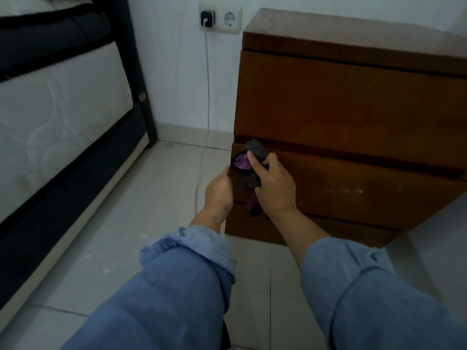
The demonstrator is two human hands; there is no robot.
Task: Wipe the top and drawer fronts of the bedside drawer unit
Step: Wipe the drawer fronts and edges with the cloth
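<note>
A brown wooden bedside drawer unit stands against the white wall, with two drawer fronts showing and its top at the upper right. My right hand presses a dark grey and purple cloth against the left end of the lower drawer front. My left hand grips the left front edge of the unit beside the cloth. Some pale marks show on the lower drawer front further right.
A bed with a white mattress in a dark frame fills the left side. A wall socket holds a charger, whose white cable hangs down to the tiled floor between bed and unit.
</note>
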